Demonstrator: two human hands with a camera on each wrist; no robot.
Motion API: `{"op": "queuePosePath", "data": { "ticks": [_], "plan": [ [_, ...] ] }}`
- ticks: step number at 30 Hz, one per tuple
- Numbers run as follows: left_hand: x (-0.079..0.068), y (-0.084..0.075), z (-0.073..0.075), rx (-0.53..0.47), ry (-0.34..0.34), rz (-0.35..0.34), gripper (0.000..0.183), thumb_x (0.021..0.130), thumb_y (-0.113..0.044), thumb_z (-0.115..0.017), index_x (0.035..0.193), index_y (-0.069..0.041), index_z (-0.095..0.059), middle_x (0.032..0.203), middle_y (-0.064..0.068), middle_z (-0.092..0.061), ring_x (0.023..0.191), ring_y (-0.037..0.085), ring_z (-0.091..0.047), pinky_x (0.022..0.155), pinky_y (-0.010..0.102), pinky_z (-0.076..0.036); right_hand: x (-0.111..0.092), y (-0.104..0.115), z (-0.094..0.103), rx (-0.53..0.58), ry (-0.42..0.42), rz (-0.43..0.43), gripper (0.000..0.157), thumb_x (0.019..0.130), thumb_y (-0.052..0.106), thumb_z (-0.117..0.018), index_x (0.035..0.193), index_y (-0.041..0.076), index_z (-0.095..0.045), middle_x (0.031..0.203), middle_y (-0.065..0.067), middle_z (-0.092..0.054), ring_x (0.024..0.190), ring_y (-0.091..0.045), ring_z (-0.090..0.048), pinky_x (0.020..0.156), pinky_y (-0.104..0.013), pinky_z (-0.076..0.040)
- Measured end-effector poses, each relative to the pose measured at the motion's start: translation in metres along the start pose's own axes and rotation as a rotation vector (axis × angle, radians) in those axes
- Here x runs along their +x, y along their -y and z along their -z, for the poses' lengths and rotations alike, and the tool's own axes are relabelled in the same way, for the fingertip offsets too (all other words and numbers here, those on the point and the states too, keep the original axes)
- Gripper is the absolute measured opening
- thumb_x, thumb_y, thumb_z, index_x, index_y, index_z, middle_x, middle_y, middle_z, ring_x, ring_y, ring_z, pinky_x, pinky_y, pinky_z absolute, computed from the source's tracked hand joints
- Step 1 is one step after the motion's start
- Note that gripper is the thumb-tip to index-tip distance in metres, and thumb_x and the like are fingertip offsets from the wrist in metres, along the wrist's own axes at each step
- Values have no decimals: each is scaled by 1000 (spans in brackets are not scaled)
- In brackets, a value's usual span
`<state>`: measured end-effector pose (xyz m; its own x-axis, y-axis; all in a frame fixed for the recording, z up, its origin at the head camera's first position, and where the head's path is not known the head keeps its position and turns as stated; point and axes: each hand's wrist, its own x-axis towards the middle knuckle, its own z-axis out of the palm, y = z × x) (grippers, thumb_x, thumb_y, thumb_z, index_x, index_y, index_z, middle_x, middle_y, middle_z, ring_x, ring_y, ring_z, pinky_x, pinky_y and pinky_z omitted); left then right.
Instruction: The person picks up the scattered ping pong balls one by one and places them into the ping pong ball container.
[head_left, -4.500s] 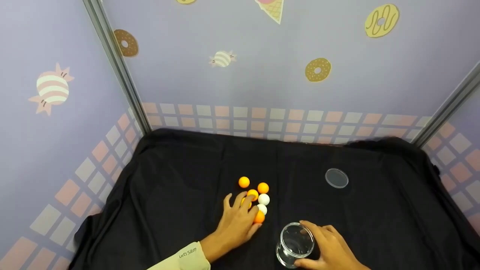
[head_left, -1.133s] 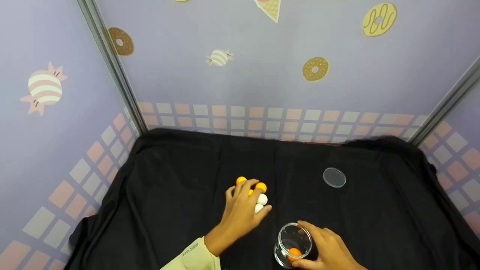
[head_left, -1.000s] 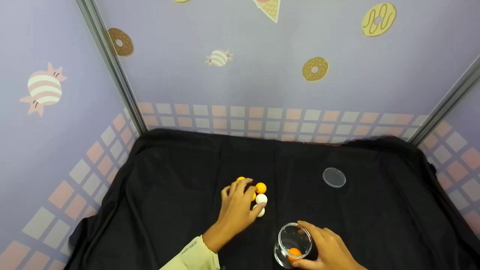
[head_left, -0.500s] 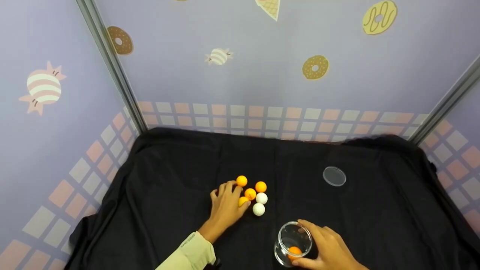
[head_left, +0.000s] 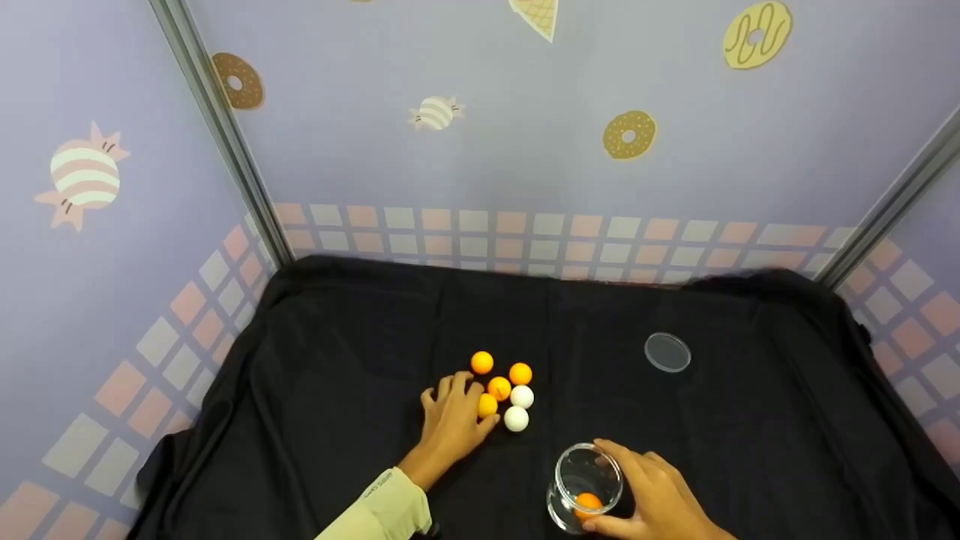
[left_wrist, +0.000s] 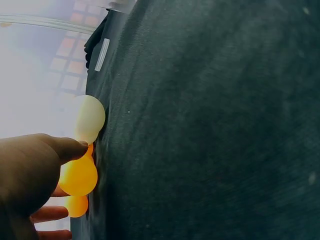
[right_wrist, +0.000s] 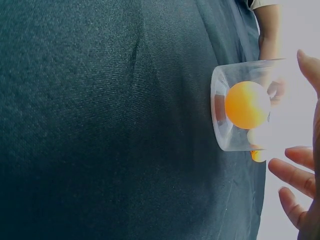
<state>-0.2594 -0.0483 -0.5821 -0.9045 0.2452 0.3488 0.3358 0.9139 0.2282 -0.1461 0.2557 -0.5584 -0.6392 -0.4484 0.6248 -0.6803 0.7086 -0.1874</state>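
Note:
My left hand (head_left: 450, 424) is spread beside an orange ping-pong ball (head_left: 487, 406), with thumb and forefinger on either side of it. In the left wrist view the straight thumb (left_wrist: 70, 148) has its tip right at the upper edge of that ball (left_wrist: 79, 177). Close by on the cloth lie two white ping-pong balls (head_left: 517, 418) and more orange ones (head_left: 520, 373). My right hand (head_left: 656, 495) holds a clear, open-topped jar (head_left: 556, 501) upright, thumb and forefinger around its rim. One orange ball (right_wrist: 247, 105) sits inside the jar.
A clear round lid (head_left: 667, 352) lies flat toward the back right. Black cloth (head_left: 360, 322) with folds covers the table. Patterned wall panels (head_left: 525, 150) stand behind and at both sides, joined by metal posts.
An orange ball that lay by the white ones is now in the jar. My left hand has drawn left to another orange ball, its thumb lowering slightly. The right hand stays on the jar.

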Motion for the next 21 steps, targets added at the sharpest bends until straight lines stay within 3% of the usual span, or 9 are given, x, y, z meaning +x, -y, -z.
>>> {"op": "queuePosePath", "data": {
  "ticks": [8,21],
  "plan": [
    [-1,1,0,-3,2,3,47,76,-50,-71,109,-18,-61,129,6,-48,117,28,-44,91,60,-33,0,-1,1,1,-1,-1,102,48,68,-79,130,12,-54,113,7,-65,80,-7,-61,65,-24,-45],
    [2,-7,16,-24,-46,-31,46,77,-48,-71,110,-17,-61,130,8,-49,118,29,-44,92,61,-32,-1,0,0,6,14,-32,103,46,66,-80,131,15,-53,111,8,-65,79,-5,-60,65,-26,-46]
  ]
}}
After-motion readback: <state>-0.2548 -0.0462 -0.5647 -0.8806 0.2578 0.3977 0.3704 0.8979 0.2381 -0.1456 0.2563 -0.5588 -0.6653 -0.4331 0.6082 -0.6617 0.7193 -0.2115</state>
